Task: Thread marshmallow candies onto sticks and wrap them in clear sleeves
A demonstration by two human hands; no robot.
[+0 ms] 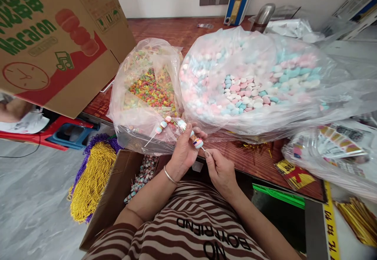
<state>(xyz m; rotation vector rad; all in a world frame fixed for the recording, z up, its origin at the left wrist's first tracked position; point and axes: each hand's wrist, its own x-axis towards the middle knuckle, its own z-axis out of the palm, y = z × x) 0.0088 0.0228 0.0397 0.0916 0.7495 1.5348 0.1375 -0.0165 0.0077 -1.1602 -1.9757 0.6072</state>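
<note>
your hands work a candy skewer at the near edge of the surface.

your left hand [184, 150] has its grip closed around the skewer [176, 126], which slants from upper left to lower right, candies threaded along it. your right hand [220, 169] pinches the skewer's lower tip just past the end candy [198, 143]. behind sit a bag of coloured rings [149, 89] and a bigger bag of pastel candies [250, 83] on the wooden surface [176, 30].
</note>
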